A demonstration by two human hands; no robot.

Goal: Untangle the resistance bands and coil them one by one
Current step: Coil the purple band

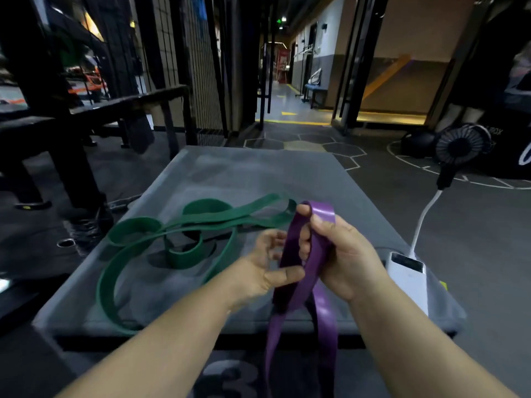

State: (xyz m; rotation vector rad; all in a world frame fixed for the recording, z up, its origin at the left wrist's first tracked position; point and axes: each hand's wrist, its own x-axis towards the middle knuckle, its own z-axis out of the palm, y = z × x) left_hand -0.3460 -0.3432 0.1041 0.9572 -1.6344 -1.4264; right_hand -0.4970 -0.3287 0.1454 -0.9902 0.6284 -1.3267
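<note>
I lose the purple band (326, 317) inside my right hand (350, 259), and its strands run off the bottom edge. The fingers of my left hand (258, 268) are blurred; I can't tell if they pinch it. My forearm covers part of the power bank (405, 268).
</note>
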